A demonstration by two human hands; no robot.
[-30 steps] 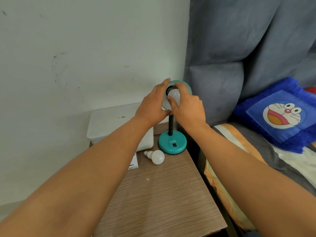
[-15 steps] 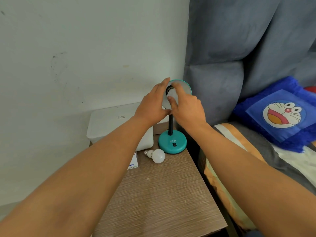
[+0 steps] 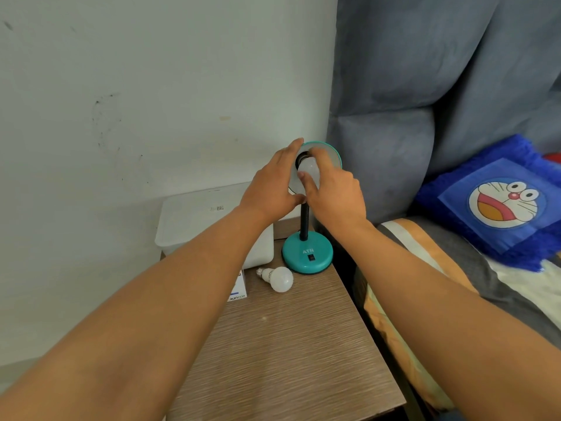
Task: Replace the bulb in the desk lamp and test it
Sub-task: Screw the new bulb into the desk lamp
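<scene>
A teal desk lamp stands at the back right of the bedside table on its round base [image 3: 307, 257], with a black gooseneck and a teal shade [image 3: 329, 153] turned toward me. My left hand [image 3: 273, 185] grips the shade's left rim. My right hand [image 3: 332, 189] has its fingers around a white bulb [image 3: 308, 170] seated in the black socket inside the shade. A second white bulb [image 3: 278, 278] lies loose on the table, in front of the base and to its left.
A white plastic box [image 3: 194, 221] sits against the wall behind my left arm. A small bulb carton [image 3: 238, 290] lies beside the loose bulb. The wooden table [image 3: 288, 344] ends at a bed on the right, with a blue cartoon cushion [image 3: 501, 205].
My right hand's fingers have shifted around the bulb in the socket. My left hand stays on the shade, and the view has dipped slightly.
</scene>
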